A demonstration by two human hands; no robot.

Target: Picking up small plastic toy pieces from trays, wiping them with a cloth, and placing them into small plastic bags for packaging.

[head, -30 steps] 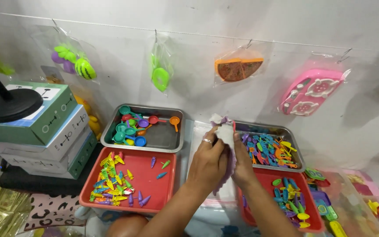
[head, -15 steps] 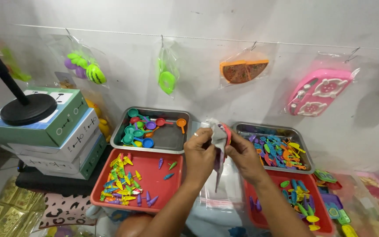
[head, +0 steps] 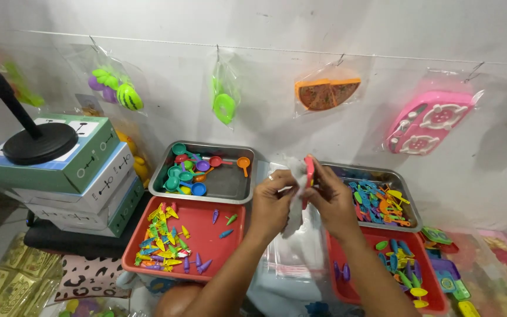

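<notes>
Fingers of the left hand pinch a clear plastic bag; the right hand is clamped on a red flat toy piece at the bag's mouth. Both sit just right of the steel tray of scoops. Judged: insertion under way, sealing outstanding.

Steel tray w/ coloured toy spoons at back; red tray w/ small toy veg in front; 2nd steel tray w/ toy cutlery at right; stacked boxes at left w/ black round stand base on top; bagged toys on wall, incl. pink stove.
</notes>
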